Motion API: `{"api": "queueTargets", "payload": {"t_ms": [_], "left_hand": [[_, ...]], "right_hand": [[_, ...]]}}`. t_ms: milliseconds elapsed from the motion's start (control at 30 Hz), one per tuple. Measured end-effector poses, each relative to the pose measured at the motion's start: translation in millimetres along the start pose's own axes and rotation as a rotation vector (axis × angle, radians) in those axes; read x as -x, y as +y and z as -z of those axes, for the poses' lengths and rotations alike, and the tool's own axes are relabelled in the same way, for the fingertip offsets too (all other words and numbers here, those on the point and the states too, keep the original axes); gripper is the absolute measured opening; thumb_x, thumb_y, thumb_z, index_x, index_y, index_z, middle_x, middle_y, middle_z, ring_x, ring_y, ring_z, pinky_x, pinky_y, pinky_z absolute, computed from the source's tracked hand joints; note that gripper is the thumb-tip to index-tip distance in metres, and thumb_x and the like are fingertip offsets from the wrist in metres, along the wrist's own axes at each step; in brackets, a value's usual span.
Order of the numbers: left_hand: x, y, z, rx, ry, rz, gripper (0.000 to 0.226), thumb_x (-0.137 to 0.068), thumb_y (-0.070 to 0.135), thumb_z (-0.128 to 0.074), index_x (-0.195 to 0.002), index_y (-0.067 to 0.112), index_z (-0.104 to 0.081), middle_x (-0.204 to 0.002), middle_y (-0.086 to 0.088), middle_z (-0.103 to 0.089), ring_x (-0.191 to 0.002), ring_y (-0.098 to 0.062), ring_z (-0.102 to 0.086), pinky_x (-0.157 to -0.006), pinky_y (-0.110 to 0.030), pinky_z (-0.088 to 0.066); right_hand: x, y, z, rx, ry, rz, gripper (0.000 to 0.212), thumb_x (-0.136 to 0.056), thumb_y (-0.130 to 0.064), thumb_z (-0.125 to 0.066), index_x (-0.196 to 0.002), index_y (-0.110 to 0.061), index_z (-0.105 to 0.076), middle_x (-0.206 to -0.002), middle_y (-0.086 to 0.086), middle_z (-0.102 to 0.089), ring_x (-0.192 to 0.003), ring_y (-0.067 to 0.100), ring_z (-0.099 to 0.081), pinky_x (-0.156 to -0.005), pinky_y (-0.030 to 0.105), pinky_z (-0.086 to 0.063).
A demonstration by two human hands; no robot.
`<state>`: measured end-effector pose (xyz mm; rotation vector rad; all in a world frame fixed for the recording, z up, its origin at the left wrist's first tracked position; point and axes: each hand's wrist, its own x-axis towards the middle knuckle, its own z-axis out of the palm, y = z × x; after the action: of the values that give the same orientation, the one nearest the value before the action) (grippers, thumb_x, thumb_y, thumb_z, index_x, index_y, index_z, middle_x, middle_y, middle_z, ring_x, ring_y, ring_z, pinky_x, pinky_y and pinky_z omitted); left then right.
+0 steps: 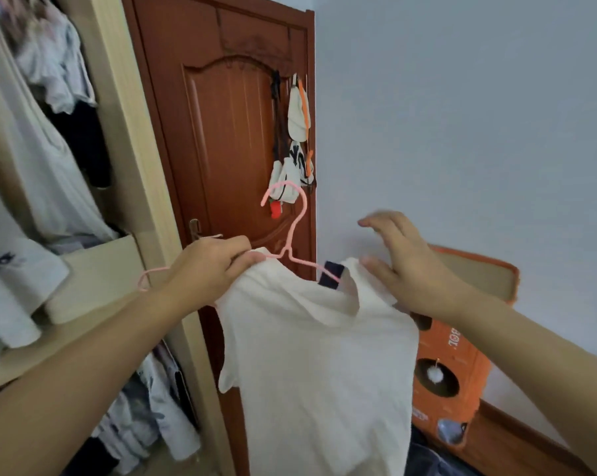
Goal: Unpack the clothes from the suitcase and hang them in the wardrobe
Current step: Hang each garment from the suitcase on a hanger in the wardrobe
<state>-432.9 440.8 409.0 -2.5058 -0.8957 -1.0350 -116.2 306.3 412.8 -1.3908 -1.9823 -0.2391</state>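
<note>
1. Progress check: the white shirt (317, 355) is out of the suitcase and already sitting on a pink hanger (291, 235), so the fiddly bit for this one looks mostly done. The hanger's hook is free in the air, not on any rail.

2. What's left, I'd say: swing it over to the wardrobe (49, 166) on the left, where other clothes already hang, and hook it on. The rail itself isn't in view, so can't tell how much room is up there.

3. The suitcase isn't clearly in the shot, so no idea how many clothes remain to unpack.

4. Left hand (207, 269): fingers curled, pinching the shirt's shoulder together with the hanger wire near the neck. It looks like it's carrying the whole weight. There's also a second pink hanger (146, 280) poking out by that wrist.

5. Right hand (400, 266): fingers straight and spread, gripping nothing, thumb and palm lying against the shirt's other shoulder by the collar, probably smoothing it onto the hanger. It's a bit motion-blurred.

6. Shirt hangs between both hands, in front of the brown door (221, 132).
</note>
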Motion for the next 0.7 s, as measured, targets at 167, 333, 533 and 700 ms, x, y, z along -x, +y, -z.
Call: {"api": "queueTargets", "payload": {"t_ms": [167,333,533,700], "left_hand": [[-1.8,-28.5,18.4,0.109,-0.01,0.162,0.057,-0.093,0.071,-0.033,-0.076,0.024,-0.062,-0.062,0.006,-0.059,-0.06,-0.008,-0.056,-0.057,-0.033,-0.045],[-12.8,-47.5,43.4,0.067,-0.071,0.124,0.031,-0.102,0.051,-0.044,-0.086,0.029,-0.058,-0.072,0.013,-0.059,-0.068,-0.006,-0.056,-0.06,-0.027,-0.046],[28.4,-120.8,76.8,-0.245,-0.048,0.174,0.044,-0.1,0.053,-0.025,-0.095,0.028,-0.062,-0.081,0.014,-0.054,-0.074,-0.011,-0.057,-0.057,-0.023,-0.035],[32.3,-133.5,75.6,0.09,0.048,0.297,0.031,-0.103,0.04,-0.043,-0.094,0.024,-0.068,-0.083,0.01,-0.065,-0.078,-0.005,-0.059,-0.067,-0.028,-0.047]], "right_hand": [[-12.6,-16.4,-52.0,0.17,-0.327,-0.155,0.039,-0.098,-0.055,-0.02,-0.072,-0.028,-0.032,-0.065,-0.004,-0.049,-0.063,0.021,-0.049,-0.067,0.042,-0.041],[-58.1,-41.9,-76.0,0.115,-0.12,-0.078,0.038,-0.097,-0.055,-0.02,-0.072,-0.028,-0.029,-0.06,-0.007,-0.042,-0.054,0.009,-0.04,-0.055,0.035,-0.025],[-88.5,-10.6,-67.6,0.17,0.144,-0.023,0.042,-0.098,-0.054,-0.028,-0.081,-0.021,-0.046,-0.06,-0.006,-0.051,-0.058,0.025,-0.052,-0.055,0.035,-0.034],[-110.4,7.8,-74.6,-0.054,0.08,0.022,0.04,-0.1,-0.056,-0.036,-0.071,-0.029,-0.046,-0.064,-0.006,-0.052,-0.061,0.013,-0.051,-0.058,0.027,-0.038]]}}
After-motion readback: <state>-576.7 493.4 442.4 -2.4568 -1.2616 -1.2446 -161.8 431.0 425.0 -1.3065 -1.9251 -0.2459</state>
